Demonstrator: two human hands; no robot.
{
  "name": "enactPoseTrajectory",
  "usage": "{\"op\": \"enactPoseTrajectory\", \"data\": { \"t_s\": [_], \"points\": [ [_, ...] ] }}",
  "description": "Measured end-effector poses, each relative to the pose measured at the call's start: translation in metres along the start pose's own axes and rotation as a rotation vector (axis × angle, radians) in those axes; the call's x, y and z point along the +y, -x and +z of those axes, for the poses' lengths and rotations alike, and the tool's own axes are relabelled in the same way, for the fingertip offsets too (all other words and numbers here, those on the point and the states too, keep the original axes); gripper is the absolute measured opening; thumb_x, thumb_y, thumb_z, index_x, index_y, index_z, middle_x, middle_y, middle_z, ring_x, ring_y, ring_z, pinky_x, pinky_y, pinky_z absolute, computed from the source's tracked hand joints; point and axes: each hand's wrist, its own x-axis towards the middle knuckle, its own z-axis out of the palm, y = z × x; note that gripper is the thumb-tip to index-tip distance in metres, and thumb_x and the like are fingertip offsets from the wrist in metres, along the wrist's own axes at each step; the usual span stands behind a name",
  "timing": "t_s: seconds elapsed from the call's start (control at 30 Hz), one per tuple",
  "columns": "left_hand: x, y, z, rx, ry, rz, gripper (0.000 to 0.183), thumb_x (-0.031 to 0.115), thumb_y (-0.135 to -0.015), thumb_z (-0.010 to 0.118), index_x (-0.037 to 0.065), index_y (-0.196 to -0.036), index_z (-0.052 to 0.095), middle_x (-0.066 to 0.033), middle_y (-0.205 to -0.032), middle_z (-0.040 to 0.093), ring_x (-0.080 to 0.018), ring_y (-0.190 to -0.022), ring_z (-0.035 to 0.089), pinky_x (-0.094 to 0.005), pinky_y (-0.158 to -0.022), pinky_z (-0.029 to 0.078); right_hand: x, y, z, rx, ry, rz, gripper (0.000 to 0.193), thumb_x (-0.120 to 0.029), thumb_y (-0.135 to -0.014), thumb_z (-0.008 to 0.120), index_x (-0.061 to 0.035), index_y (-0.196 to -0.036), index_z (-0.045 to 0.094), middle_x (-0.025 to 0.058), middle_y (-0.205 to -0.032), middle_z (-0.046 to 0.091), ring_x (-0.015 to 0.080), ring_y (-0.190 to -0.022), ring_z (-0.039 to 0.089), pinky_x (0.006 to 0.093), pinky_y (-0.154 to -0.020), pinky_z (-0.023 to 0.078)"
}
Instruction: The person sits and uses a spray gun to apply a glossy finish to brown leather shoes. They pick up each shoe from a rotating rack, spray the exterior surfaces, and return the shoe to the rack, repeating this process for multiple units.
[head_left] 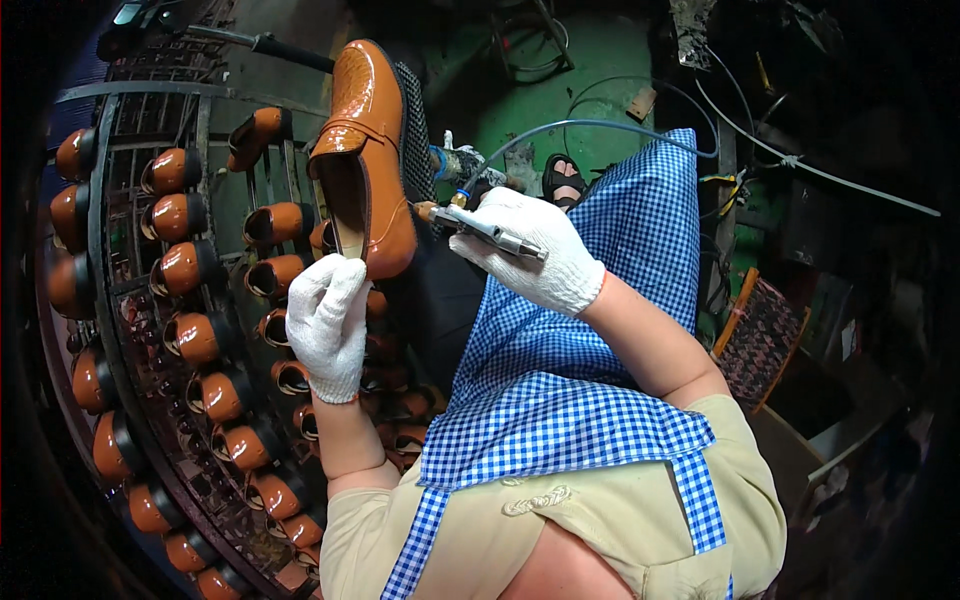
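Tool tip (pixel 428 211) behind shoe (pixel 365 150) (half hidden)

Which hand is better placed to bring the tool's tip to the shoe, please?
Right: the right hand already grips the tool, tip beside the shoe. The left hand is holding the shoe's heel.
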Motion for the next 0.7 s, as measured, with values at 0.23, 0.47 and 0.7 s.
{"op": "enactPoseTrajectory", "data": {
  "t_s": [0.23,0.47,0.7],
  "points": [
    [0.001,-0.032,-0.008,-0.151,0.064,0.111,0.043,-0.011,-0.079,0.083,0.008,-0.117,0.080,-0.0117,-0.112,0.074,-0.0262,-0.096,0.074,-0.0357,-0.085,0.063,-0.009,0.007,-0.014,-0.036,0.012,0.076,0.025,-0.034,-0.097,0.077,-0.0091,-0.094,0.073,0.0107,-0.081,0.066,0.0297,-0.070,0.067,0.0393,-0.063,0.054],
    [0.010,-0.077,-0.021,-0.378,-0.067,0.223,0.036,0.004,-0.081,0.081,0.015,-0.115,0.080,-0.0081,-0.113,0.075,-0.0301,-0.107,0.072,-0.0437,-0.099,0.059,-0.020,0.018,-0.037,-0.066,0.096,0.080,0.023,-0.033,-0.097,0.078,-0.0104,-0.096,0.074,0.0102,-0.082,0.066,0.0282,-0.070,0.067,0.0385,-0.063,0.054],
    [0.016,-0.116,-0.006,-0.481,-0.092,0.388,0.046,0.005,-0.072,0.088,0.008,-0.114,0.068,-0.0099,-0.132,0.071,-0.0354,-0.130,0.065,-0.0523,-0.112,0.050,-0.025,0.028,-0.047,-0.012,0.143,0.066,0.018,-0.026,-0.096,0.079,-0.0095,-0.098,0.075,0.0102,-0.082,0.066,0.0268,-0.071,0.067,0.0372,-0.062,0.054]
  ]
}}
